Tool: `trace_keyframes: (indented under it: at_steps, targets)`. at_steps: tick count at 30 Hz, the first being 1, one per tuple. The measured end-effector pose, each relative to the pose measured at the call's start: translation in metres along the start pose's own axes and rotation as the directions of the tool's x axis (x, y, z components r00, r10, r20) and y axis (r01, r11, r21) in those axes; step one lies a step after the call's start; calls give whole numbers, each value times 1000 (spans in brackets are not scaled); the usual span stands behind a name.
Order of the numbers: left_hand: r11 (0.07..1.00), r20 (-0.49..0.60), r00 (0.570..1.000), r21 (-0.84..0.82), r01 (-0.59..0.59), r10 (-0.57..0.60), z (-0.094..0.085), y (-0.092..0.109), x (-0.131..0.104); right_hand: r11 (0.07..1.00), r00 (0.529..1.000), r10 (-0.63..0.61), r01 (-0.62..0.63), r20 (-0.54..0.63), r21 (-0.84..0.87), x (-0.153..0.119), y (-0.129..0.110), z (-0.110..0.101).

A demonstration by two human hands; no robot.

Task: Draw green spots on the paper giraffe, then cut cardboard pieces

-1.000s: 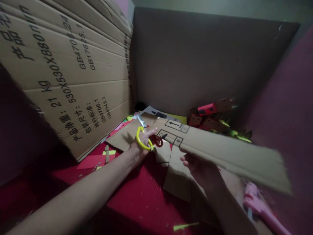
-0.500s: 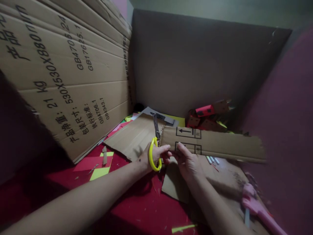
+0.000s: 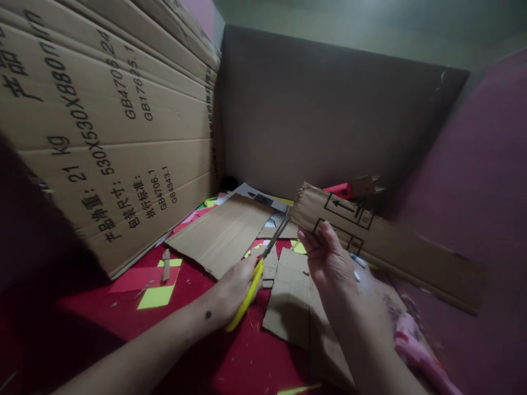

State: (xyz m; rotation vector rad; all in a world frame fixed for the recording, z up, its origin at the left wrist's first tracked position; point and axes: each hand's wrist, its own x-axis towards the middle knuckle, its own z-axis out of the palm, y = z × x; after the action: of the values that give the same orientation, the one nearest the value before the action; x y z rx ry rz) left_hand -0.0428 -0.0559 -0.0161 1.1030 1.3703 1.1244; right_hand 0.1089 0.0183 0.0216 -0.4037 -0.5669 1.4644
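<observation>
My left hand (image 3: 239, 288) is closed around the yellow-handled scissors (image 3: 249, 299), whose dark blades point up and to the right. The blade tips reach the left end of a long cardboard strip (image 3: 395, 247) printed with arrow boxes; I cannot tell whether they touch it. My right hand (image 3: 329, 263) grips this strip by its lower edge near the left end, and the strip slopes down to the right. Beneath the hands lie a flat cardboard sheet (image 3: 224, 227) and a smaller cardboard piece (image 3: 290, 296).
A large printed cardboard box panel (image 3: 111, 131) stands at the left. Red cloth (image 3: 242, 362) covers the surface, with yellow paper (image 3: 156, 296) and scraps on it. A pink glue gun (image 3: 420, 345) lies at the right. A grey panel (image 3: 329, 120) stands behind.
The scissors have swung from upright to slanting right, and my left hand has moved down and left. The cardboard strip has tilted, its right end dropping, and my right hand has shifted right.
</observation>
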Motion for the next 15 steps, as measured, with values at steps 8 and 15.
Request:
trace_keyframes:
  at_steps: [8, 15]
  targets:
    - [991, 18, 998, 118, -69, 68, 4, -17, 21, 998, 997, 63, -64, -33, -24, -7, 15, -7]
    - [979, 50, 988, 137, -150, 144, 0, -21, 22, 996, 994, 91, -91, -64, 3, -8, 22, -10]
